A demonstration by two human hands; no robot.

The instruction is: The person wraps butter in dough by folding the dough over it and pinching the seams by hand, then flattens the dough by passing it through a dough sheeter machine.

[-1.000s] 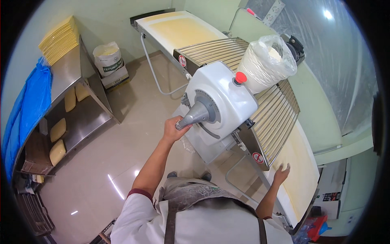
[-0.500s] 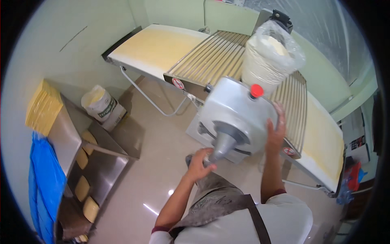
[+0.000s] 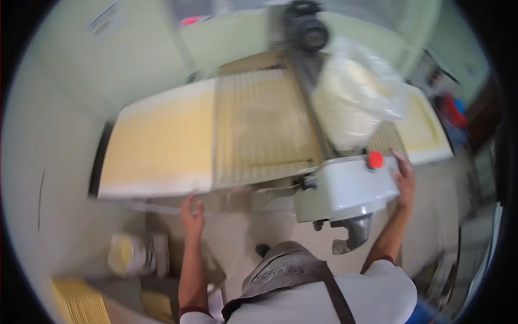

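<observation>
A dough sheeter stands in front of me. Its grey housing point(image 3: 356, 186) carries a red push button point(image 3: 375, 160) on top and a curved grey lever point(image 3: 359, 235) at the front. My right hand point(image 3: 404, 178) rests against the housing's right side, fingers stretched out. My left hand point(image 3: 192, 216) is open at the front edge of the left conveyor belt point(image 3: 156, 146), thumb and fingers apart, with nothing seen in it; whether it touches the edge cannot be told. A clear plastic bag of white powder point(image 3: 350, 102) stands behind the housing.
A slatted guard point(image 3: 264, 119) covers the belt's middle section. An opened sack point(image 3: 129, 254) stands on the floor at lower left. Beside it is a stack of yellow sheets point(image 3: 81, 302). A dark motor-like part point(image 3: 307, 32) sits at the back. The picture is blurred.
My left hand has left the lever and moved left to the left belt's front edge. My right hand stays at the housing. The view has swung left.
</observation>
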